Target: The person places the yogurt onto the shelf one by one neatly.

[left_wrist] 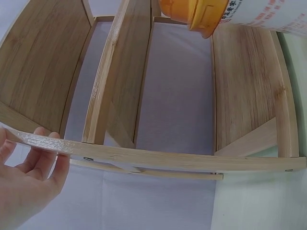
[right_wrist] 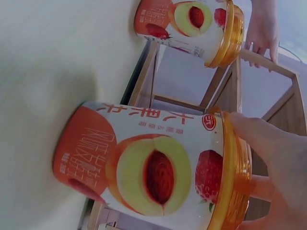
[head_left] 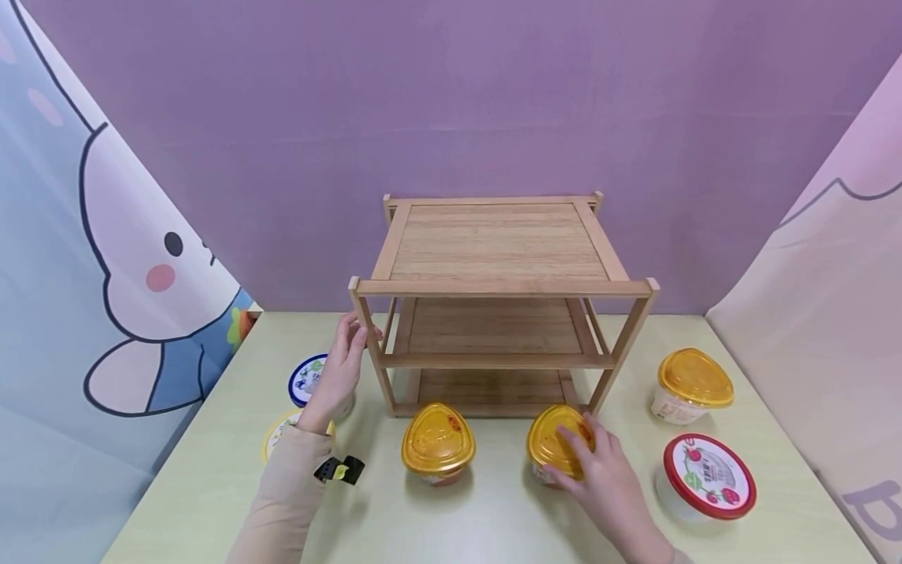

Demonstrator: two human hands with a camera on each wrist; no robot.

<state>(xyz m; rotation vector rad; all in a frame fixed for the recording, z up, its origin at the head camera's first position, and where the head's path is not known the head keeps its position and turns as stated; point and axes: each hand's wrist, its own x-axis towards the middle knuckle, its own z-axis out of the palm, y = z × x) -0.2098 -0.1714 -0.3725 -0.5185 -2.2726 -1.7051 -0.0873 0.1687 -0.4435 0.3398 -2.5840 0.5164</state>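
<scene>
A three-tier wooden shelf rack [head_left: 500, 243] stands in the middle of the table. My left hand [head_left: 343, 372] holds its front left post near the top; in the left wrist view the fingers [left_wrist: 45, 163] curl round the wood. In front of the rack's right side, my right hand [head_left: 611, 487] grips a yogurt cup [right_wrist: 160, 167] by its orange lid, thumb and fingers on opposite sides of the rim. The cup is upright, with a peach and strawberry print. A second orange-lidded yogurt cup [head_left: 438, 442] stands in front of the rack's left side, untouched.
On the right are another orange-lidded cup [head_left: 687, 388] and a red-rimmed tub [head_left: 708, 478]. A blue-rimmed tub [head_left: 304, 379] and a yellow-rimmed tub [head_left: 273, 439] sit on the left, partly behind my left arm. A purple cloth [head_left: 493, 102] hangs behind the rack.
</scene>
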